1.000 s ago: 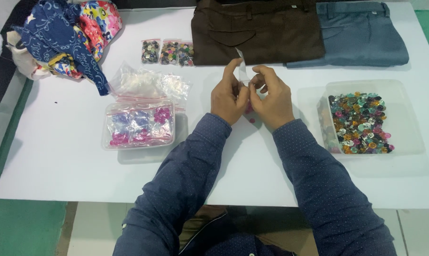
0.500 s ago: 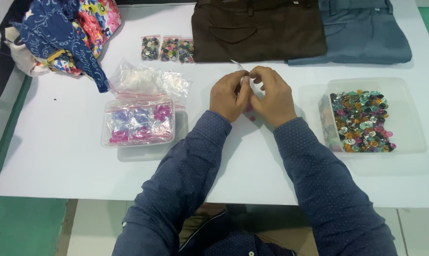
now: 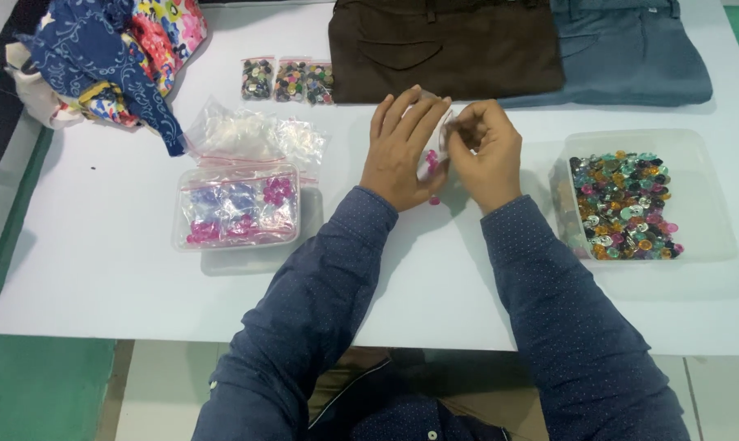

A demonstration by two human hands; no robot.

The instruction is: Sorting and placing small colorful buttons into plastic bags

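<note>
Both hands meet over the middle of the white table (image 3: 116, 269). My right hand (image 3: 484, 151) pinches a small clear plastic bag (image 3: 446, 131) by its top. My left hand (image 3: 400, 147) lies flat beside it with fingers spread, and a few pink buttons (image 3: 431, 160) show between the two hands, one lying on the table just below. I cannot tell whether the left fingers also grip the bag.
Right: a clear tray (image 3: 696, 163) of mixed coloured buttons. Left: a clear box (image 3: 237, 206) with bagged pink and purple buttons, and empty clear bags (image 3: 251, 135) behind it. Far edge: three small button packets (image 3: 289, 80), brown trousers (image 3: 443, 45), blue-grey trousers (image 3: 631, 49), patterned fabrics (image 3: 108, 49).
The hands have lowered toward the table. My left hand has opened from a pinch to flat, spread fingers. Pink buttons now show between the hands.
</note>
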